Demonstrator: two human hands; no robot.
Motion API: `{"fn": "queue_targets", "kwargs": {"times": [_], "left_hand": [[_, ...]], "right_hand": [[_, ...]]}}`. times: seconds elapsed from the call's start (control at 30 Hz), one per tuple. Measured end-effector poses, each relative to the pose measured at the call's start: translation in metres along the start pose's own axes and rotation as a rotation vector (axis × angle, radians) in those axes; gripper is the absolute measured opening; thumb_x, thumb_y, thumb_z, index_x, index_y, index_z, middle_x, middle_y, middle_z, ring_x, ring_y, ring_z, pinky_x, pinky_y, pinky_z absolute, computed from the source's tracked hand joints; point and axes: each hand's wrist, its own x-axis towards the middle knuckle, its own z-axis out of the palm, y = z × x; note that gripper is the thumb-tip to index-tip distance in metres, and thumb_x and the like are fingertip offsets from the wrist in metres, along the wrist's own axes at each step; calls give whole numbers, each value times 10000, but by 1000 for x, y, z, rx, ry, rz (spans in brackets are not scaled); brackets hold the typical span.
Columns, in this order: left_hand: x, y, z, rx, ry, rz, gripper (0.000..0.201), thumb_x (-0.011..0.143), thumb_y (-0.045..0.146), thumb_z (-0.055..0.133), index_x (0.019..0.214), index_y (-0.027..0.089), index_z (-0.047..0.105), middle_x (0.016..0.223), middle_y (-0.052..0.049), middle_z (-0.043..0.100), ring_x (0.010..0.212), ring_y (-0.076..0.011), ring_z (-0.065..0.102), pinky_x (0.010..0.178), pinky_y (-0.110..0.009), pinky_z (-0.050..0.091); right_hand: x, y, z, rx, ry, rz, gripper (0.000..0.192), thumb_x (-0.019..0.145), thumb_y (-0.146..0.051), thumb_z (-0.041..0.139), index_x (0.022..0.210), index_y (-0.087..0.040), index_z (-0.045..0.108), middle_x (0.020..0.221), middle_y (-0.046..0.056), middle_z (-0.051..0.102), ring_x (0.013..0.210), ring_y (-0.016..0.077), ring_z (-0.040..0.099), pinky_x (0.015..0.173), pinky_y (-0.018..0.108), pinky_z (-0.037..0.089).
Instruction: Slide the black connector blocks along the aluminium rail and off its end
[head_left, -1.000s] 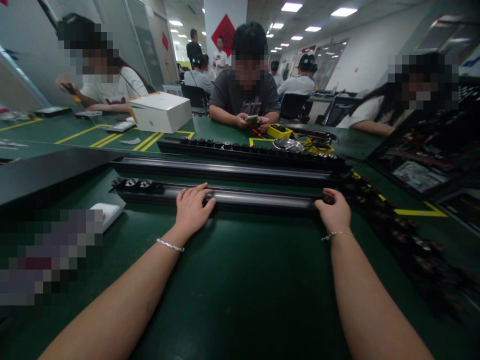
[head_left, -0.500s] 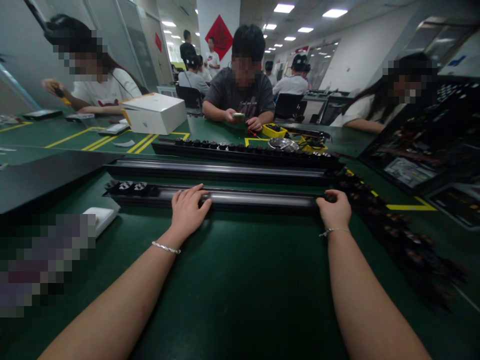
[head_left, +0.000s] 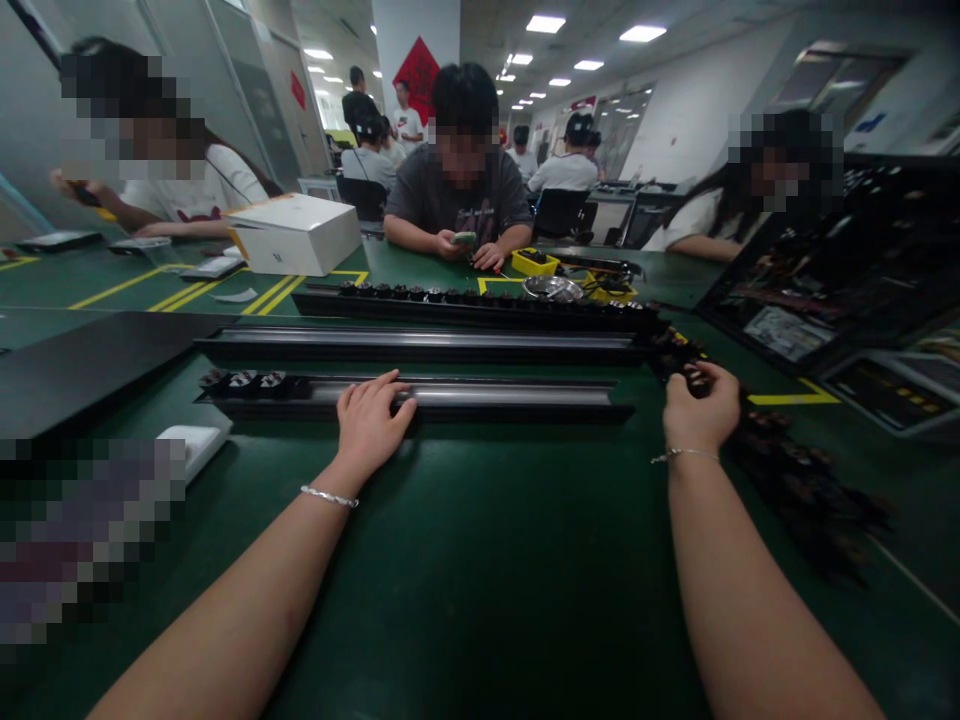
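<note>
My left hand (head_left: 373, 425) rests on the nearest long black metal channel (head_left: 495, 398), its fingers stretched over the channel's near edge and trough. Three small black parts with silvery faces (head_left: 241, 381) sit in the left end of that channel; the rest of its visible trough is bare. Off the channel's right end, my right hand (head_left: 703, 405) has its thumb and fingers curled round a small black part (head_left: 698, 378), mostly hidden by the fingers. Just beyond and beside that hand lies a long pile of similar dark parts (head_left: 810, 490).
Behind lie a second bare channel (head_left: 420, 342) and a third one (head_left: 480, 308) lined with small parts. A dark panel (head_left: 97, 365) and a white object (head_left: 196, 445) are at left. Farther back are a white box (head_left: 300, 240), a metal bowl (head_left: 553, 289) and several seated people.
My right hand has moved right, away from the channel's right end to the pile of dark parts. My left hand stays on the channel. The whole view has shifted slightly.
</note>
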Motion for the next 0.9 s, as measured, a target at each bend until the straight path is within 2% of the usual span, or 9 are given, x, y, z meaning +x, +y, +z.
{"fn": "queue_targets", "kwargs": {"times": [0.1,0.23,0.3,0.4,0.5,0.6,0.77,0.83,0.9], "left_hand": [[0,1,-1,4,-2,-5,316,866,397,428,1071,268,630,1322,-18,558,1221,-231,480,1077,-455,240],[0,1,-1,7,7,-3,323,863,396,424,1066,262,637,1317,-20,563,1218,-238,484,1073,-462,247],[1,0,0,5,-1,4,334,859,403,423,1069,256,638,1316,-20,563,1216,-246,486,1069,-470,253],[2,-3,1,6,-16,14,357,858,419,417,1082,247,637,1325,-25,554,1216,-257,482,1064,-487,255],[2,-5,2,7,-9,26,369,856,426,415,1082,241,641,1318,-35,559,1215,-264,483,1062,-494,255],[2,-5,3,6,3,30,359,856,422,416,1073,245,641,1319,-36,557,1218,-269,478,1057,-501,257],[2,-4,3,8,2,29,335,857,409,429,1063,245,637,1323,-45,553,1214,-273,478,1046,-510,259],[2,-4,2,3,10,28,329,856,401,436,1067,242,632,1317,-48,559,1207,-271,484,1046,-505,260],[1,-3,2,-1,27,28,322,853,396,446,1069,241,628,1304,-48,570,1197,-268,489,1046,-498,263]], "right_hand": [[2,-2,-26,-88,-140,-64,402,732,-389,534,1070,-184,610,1065,100,637,894,192,566,839,341,428],[11,11,-85,-246,-217,-75,406,694,-436,539,1034,-246,652,1025,75,658,883,227,576,784,375,437],[14,29,-121,-349,-158,-50,399,679,-421,537,1031,-282,661,1074,76,655,923,250,584,766,393,435],[11,64,-171,-431,36,98,440,636,-379,553,1050,-295,674,1079,114,660,927,280,596,738,428,426],[-1,96,-202,-446,142,276,517,588,-336,572,1087,-252,677,1057,164,663,923,306,607,711,441,428],[-14,113,-211,-482,57,404,515,579,-356,571,1064,-229,689,966,185,673,860,311,610,658,438,429],[-11,134,-206,-532,-108,427,436,526,-382,623,938,-260,705,905,169,676,745,298,590,580,431,416],[-6,149,-206,-546,-154,398,449,530,-426,633,942,-257,694,873,168,677,702,295,588,546,427,412],[-4,163,-207,-530,-135,239,485,616,-493,562,1022,-248,664,848,173,671,683,288,604,525,419,416]]}}
